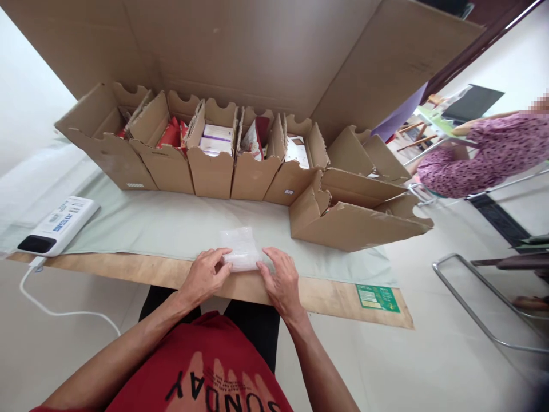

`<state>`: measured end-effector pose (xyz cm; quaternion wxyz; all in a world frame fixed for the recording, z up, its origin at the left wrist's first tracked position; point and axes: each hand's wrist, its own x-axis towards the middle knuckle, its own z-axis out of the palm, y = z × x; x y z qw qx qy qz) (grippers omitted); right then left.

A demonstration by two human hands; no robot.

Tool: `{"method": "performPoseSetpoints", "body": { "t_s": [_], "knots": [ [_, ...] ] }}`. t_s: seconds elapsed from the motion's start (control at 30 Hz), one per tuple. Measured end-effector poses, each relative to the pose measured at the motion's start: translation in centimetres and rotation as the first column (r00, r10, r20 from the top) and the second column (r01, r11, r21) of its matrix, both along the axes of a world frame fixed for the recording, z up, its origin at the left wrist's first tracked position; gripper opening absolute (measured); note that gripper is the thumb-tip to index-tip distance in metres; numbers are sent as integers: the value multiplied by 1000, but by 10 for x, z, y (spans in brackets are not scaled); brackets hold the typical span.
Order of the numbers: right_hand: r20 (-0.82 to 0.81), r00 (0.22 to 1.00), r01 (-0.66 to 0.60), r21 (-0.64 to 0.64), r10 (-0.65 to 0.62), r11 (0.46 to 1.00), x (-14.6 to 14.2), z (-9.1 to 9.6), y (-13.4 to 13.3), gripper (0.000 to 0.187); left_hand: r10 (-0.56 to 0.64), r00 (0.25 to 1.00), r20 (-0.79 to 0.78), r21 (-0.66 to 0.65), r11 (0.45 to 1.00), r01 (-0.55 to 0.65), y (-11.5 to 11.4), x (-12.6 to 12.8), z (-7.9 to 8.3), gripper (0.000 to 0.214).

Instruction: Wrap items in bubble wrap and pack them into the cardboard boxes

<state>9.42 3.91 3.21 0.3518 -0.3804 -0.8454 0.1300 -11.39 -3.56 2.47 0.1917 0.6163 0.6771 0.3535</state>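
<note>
A small folded piece of clear bubble wrap [241, 247] lies flat on the pale green cloth near the table's front edge. It looks whitish and see-through; whether anything is wrapped inside, I cannot tell. My left hand [206, 274] grips its left edge between thumb and fingers. On the opposite side, my right hand [281, 279] holds the right edge, the thumb at the near corner and the fingers curved above it.
Several open cardboard bins [212, 171] with packets and boxes stand in a row behind. Another cardboard bin [364, 226] sits angled at right. A white power bank-like device [64, 223] with a cable lies at left. A person in a pink patterned garment [493, 151] sits far right.
</note>
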Motion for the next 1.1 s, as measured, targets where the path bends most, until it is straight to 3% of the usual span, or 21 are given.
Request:
{"method": "performPoseSetpoints", "body": {
  "t_s": [0.07,0.2,0.3,0.4,0.47,0.53,0.6,0.67,0.7,0.8,0.9,0.97,1.1],
  "knots": [
    [14,1000,-22,45,21,999,0,1,-7,24,46,999,15,-5,999,-46,3,0,-2,30],
    [241,938,-246,-39,248,968,-6,-3,-11,39,102,983,-152,88,992,-89,8,3,-9,30],
    [332,905,-257,-69,265,964,-17,-10,-3,44,125,968,-219,101,989,-105,10,1,-11,30],
    [282,930,-222,-80,236,972,-22,-12,6,38,160,987,-7,35,987,-160,7,-4,-6,34],
    [184,955,-212,-119,231,970,-21,-8,8,33,218,950,224,-69,976,-208,3,-9,0,43],
    [68,975,-195,-191,212,962,-18,-2,5,30,254,843,474,-194,964,-182,0,-12,7,58],
    [-32,987,-159,-290,156,944,-15,3,0,28,246,685,685,-276,959,-69,-3,-12,13,75],
    [-107,989,-137,-406,101,903,-14,7,-5,27,210,565,798,-276,961,33,-3,-8,17,89],
    [-138,986,-148,-467,93,872,-13,8,-8,26,183,542,820,-253,966,56,-2,-5,18,93],
    [-193,974,-213,-595,120,775,-12,11,-12,25,103,565,818,-163,985,56,-1,6,18,89],
    [-189,979,-170,-543,77,822,-7,16,-12,26,51,618,785,-112,992,61,-2,14,20,80],
    [-181,980,-163,-487,83,858,0,24,-12,38,7,681,732,-100,990,97,-4,16,24,76],
    [-55,964,-254,-489,262,834,10,46,-14,58,-125,839,530,-100,973,208,-6,22,34,68]
  ]
}}
